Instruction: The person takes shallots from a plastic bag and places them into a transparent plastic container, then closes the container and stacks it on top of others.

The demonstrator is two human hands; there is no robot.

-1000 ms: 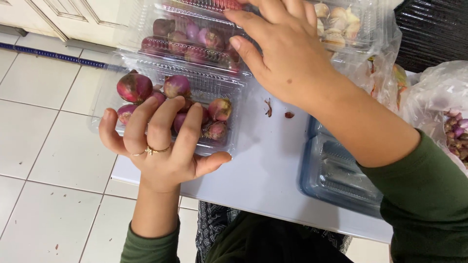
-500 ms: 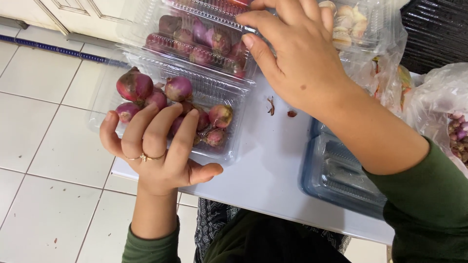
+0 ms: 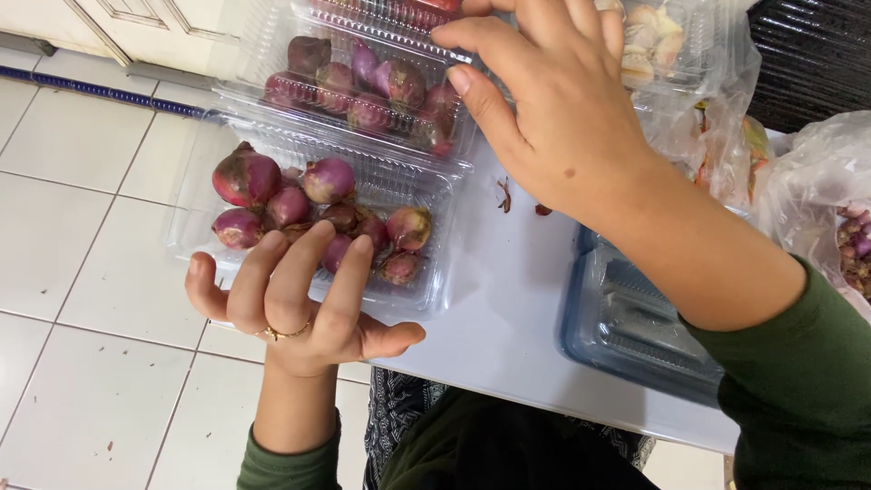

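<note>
A clear plastic clamshell box lies open at the white table's left edge. Its near half (image 3: 435, 277) holds several purple-red shallots (image 3: 245, 177); its far half (image 3: 272, 54) holds several more shallots (image 3: 399, 86). My left hand (image 3: 299, 304), a ring on one finger, rests flat with fingers spread on the shallots in the near half. My right hand (image 3: 553, 109) reaches across to the far half's right end, fingers bent down on its rim. Neither hand grips a shallot.
A stack of clear blue-tinted lids (image 3: 635, 327) lies on the white table (image 3: 508, 336) under my right forearm. Plastic bags of garlic (image 3: 662, 45) and small shallots (image 3: 853, 245) sit at the right. White floor tiles (image 3: 73, 236) lie to the left, below the table edge.
The view has shifted slightly, so the box sits lower in frame. My right hand moved a little toward the far half's edge. My left hand stays spread on the shallots.
</note>
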